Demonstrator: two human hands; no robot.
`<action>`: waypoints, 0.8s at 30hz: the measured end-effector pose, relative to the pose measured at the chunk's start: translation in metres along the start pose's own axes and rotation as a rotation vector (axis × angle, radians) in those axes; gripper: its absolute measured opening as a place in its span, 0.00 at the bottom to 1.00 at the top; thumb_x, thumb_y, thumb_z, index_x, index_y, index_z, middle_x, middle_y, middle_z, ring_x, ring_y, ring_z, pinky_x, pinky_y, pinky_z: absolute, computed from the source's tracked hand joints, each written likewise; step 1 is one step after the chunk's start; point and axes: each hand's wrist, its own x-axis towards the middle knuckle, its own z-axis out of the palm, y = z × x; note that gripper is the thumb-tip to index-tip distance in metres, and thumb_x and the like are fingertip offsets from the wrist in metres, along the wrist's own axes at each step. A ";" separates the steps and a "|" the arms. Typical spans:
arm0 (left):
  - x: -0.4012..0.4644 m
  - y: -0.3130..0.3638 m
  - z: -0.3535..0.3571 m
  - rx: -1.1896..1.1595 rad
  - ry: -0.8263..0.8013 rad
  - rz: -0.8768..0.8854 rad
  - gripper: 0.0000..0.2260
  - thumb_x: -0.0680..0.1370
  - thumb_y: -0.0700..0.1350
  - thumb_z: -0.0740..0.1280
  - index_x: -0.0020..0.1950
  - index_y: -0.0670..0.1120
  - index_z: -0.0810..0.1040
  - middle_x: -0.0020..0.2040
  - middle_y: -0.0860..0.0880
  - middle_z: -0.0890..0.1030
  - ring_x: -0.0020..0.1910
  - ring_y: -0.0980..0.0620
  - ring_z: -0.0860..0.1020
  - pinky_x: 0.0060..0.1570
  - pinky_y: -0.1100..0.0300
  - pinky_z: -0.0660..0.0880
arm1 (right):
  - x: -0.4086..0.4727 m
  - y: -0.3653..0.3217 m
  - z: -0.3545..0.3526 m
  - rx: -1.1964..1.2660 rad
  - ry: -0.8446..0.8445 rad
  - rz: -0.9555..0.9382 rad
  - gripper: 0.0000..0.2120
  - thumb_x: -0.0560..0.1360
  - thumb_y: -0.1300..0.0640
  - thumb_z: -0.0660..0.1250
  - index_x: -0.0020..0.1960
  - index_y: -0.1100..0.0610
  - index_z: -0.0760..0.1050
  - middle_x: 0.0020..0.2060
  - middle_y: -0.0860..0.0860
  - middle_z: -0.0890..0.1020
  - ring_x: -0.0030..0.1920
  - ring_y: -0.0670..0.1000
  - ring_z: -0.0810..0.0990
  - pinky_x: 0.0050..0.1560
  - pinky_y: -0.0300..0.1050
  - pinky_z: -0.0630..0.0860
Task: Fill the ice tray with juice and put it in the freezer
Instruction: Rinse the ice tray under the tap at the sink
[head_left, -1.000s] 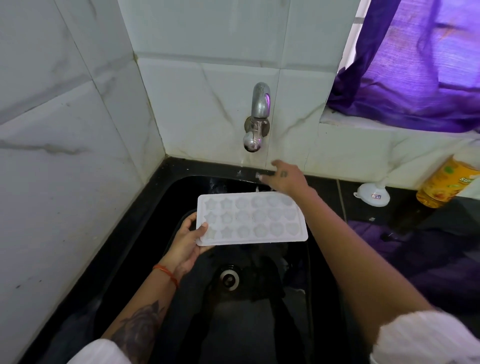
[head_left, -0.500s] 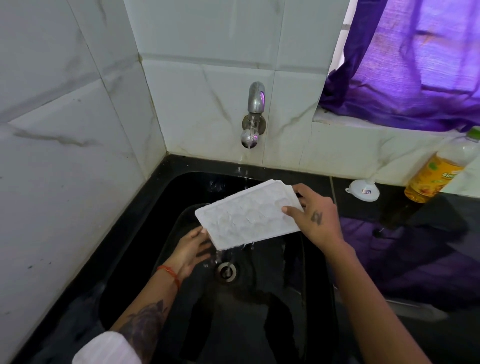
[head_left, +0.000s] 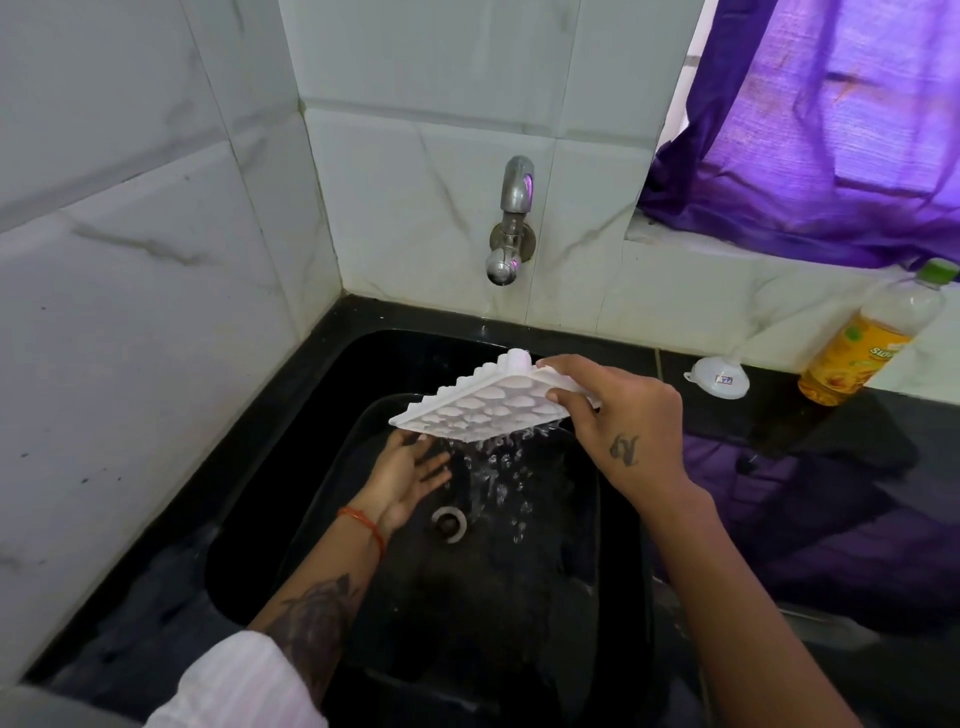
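I see the ice tray (head_left: 480, 402) held over the black sink (head_left: 322, 395), turned so its moulded underside faces up toward me and its near long edge dips down. Water (head_left: 498, 473) streams off that near edge in drops and falls into the basin, close to the round drain (head_left: 449, 525).

My right hand (head_left: 631, 423) has the tray by its right short end, thumb on the near side and fingers curled over the far corner, a firm pinch on the plastic. My left hand (head_left: 408, 480) is below the tray's left end, palm up and fingers spread loose; it grips nothing, and I cannot tell whether the fingertips touch the tray's corner or sit just under it. A red thread (head_left: 363, 525) circles that wrist.

The tap (head_left: 511, 223) sticks out of the white tiled wall at the far side, above the sink (I see no stream coming from its spout). On the black counter to the right, a small white funnel (head_left: 719, 376) lies near the wall, and just right of it stands a bottle (head_left: 867, 338) with a green cap, holding yellow-orange juice in its lower part. A purple curtain (head_left: 831, 130) hangs in the far right corner, its colour reflected in the glossy counter (head_left: 810, 493).
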 end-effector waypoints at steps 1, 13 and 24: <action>-0.001 0.002 0.002 -0.028 0.005 0.014 0.16 0.81 0.36 0.54 0.68 0.47 0.66 0.68 0.45 0.72 0.59 0.44 0.74 0.56 0.47 0.72 | -0.001 0.001 -0.002 0.025 0.023 -0.020 0.11 0.68 0.60 0.76 0.49 0.53 0.83 0.34 0.48 0.85 0.32 0.50 0.83 0.31 0.38 0.74; -0.025 0.026 0.024 -0.021 0.014 0.283 0.20 0.79 0.34 0.54 0.66 0.54 0.66 0.58 0.51 0.77 0.58 0.49 0.78 0.52 0.49 0.75 | -0.016 0.017 -0.021 0.131 0.257 -0.256 0.10 0.70 0.71 0.72 0.49 0.61 0.84 0.48 0.57 0.84 0.53 0.57 0.83 0.50 0.51 0.81; -0.034 0.006 0.020 0.172 -0.010 0.234 0.30 0.78 0.32 0.55 0.73 0.60 0.56 0.64 0.55 0.73 0.59 0.53 0.74 0.55 0.47 0.72 | -0.040 0.028 -0.014 0.176 0.216 -0.212 0.12 0.67 0.75 0.71 0.47 0.63 0.84 0.49 0.58 0.84 0.54 0.59 0.82 0.52 0.53 0.80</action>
